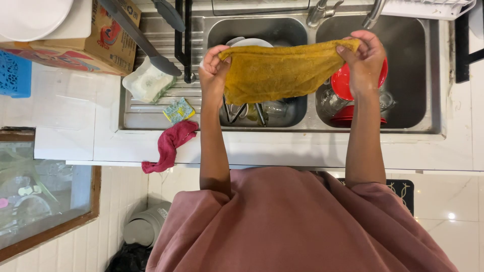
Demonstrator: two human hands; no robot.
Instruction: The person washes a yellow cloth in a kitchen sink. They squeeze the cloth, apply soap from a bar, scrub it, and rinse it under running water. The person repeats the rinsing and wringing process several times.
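Right, here's the yellow cloth (pixel 282 70) stretched out wide across the upper middle of the frame, held up over the double sink (pixel 433 75). The left hand (pixel 214 68) has its fingers pinched shut on the cloth's left corner, and the right hand (pixel 365 60) is clamped closed on the right corner, a little higher. Between them the cloth sags in a soft curve, hanging clear of the basins.

That spread cloth blocks a good deal of the left basin: behind its top edge peeks the rim of a white plate (pixel 249 42), and below its bottom edge some glassware (pixel 275 108) and what may be metal utensils (pixel 234 112), though they are half hidden and hard to make out. In the right basin, a red plate (pixel 344 80) shows beside the right wrist, with another red dish (pixel 345 117) lower down and a clear glass (pixel 330 100) by it.

Over on the draining board, left of the sinks, sit a white soap dish with a sponge (pixel 147 80) and a small patterned scouring pad (pixel 178 110). A red rag (pixel 169 146) droops over the counter's front edge. Upper left, a cardboard box (pixel 108 38) and a blue basket (pixel 15 75). Two taps (pixel 322 11) stand at the top, between the basins.
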